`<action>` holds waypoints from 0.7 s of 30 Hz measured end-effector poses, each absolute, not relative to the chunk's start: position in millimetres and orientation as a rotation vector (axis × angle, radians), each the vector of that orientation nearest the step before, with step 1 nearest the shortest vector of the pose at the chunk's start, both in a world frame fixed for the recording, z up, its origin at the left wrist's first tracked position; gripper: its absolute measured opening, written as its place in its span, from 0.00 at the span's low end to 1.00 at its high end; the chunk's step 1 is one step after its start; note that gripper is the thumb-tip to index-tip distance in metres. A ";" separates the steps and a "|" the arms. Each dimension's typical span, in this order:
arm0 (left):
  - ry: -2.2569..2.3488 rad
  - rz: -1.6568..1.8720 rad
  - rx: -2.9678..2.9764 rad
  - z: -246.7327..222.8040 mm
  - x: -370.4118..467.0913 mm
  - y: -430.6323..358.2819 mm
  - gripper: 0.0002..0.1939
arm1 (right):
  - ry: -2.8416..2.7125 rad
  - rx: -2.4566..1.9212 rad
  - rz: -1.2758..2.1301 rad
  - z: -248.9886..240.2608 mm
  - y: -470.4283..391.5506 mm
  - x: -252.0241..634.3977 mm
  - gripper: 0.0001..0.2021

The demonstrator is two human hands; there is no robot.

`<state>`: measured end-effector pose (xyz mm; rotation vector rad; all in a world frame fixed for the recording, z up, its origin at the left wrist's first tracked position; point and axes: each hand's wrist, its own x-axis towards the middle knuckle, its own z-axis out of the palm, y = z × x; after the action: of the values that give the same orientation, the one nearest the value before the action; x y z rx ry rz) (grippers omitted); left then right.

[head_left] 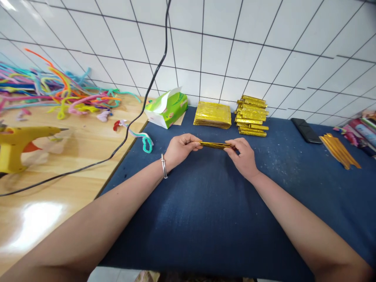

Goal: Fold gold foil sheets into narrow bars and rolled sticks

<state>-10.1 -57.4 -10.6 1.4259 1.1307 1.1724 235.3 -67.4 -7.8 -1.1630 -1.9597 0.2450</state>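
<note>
Between my two hands a strip of folded gold foil paper (214, 145) is held level above the dark blue tabletop (194, 211). My left hand (182, 149) pinches its left end between thumb and fingers. At the other end, my right hand (242, 156) has thumb and fingers closed on it. A narrow gap shows between the strip's layers towards the right. Behind it lies a stack of flat gold foil sheets (212, 114). Just right of that stack is a pile of folded gold foil pieces (252, 115).
Against the tiled wall stands a green tissue box (172, 109). A black cable (152, 80) hangs across the left side. On the wooden table are a yellow glue gun (17, 145) and many coloured pipe cleaners (64, 92). A black phone (306, 130) and gold strips (340, 150) lie right.
</note>
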 end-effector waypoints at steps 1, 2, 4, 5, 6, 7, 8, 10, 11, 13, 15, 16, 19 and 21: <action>1.132 1.172 1.426 -11.4 -10.3 -57.1 0.11 | -1.950 -1.168 0.268 -7.7 -67.2 235.6 0.09; 1.135 1.171 1.427 -12.0 -10.5 -56.9 0.10 | -1.945 -1.171 0.289 -7.6 -67.2 235.8 0.09; 1.144 1.163 1.444 -13.3 -11.0 -56.4 0.10 | -1.952 -1.172 0.331 -7.1 -67.6 235.9 0.08; 1.152 1.157 1.459 -13.9 -11.3 -56.2 0.10 | -1.961 -1.173 0.350 -6.8 -67.9 235.9 0.08; 1.159 1.150 1.475 -14.6 -11.8 -56.0 0.09 | -1.970 -1.176 0.365 -6.7 -68.3 236.0 0.07; 1.164 1.143 1.490 -15.4 -12.3 -55.8 0.09 | -1.977 -1.181 0.376 -6.7 -68.7 236.0 0.08; 1.167 1.139 1.503 -16.2 -12.9 -55.5 0.09 | -1.982 -1.189 0.384 -6.8 -69.0 236.1 0.08; 1.168 1.140 1.526 -17.4 -14.3 -54.7 0.09 | -1.987 -1.204 0.394 -7.5 -69.5 236.4 0.08; 1.173 1.142 1.538 -17.7 -15.1 -54.3 0.09 | -1.992 -1.207 0.394 -8.0 -69.7 236.5 0.08; 1.200 1.136 1.572 -17.6 -16.9 -53.3 0.08 | -2.027 -1.191 0.381 -8.8 -70.0 236.4 0.09; 1.227 1.108 1.608 -17.2 -18.6 -52.2 0.08 | -2.082 -1.157 0.346 -9.6 -69.9 236.2 0.08; 1.234 1.094 1.625 -17.2 -19.4 -51.5 0.08 | -2.108 -1.144 0.327 -10.2 -69.8 236.1 0.08; 1.237 1.069 1.681 -18.9 -21.5 -49.8 0.09 | -2.143 -1.130 0.282 -12.3 -68.7 236.0 0.09; 1.241 1.060 1.724 -20.7 -22.6 -49.2 0.09 | -2.146 -1.126 0.263 -13.5 -67.9 236.2 0.11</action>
<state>-22.6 -49.2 -20.7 1.7239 1.2413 1.0597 236.2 -67.9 -13.5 -1.1258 -2.1462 0.2634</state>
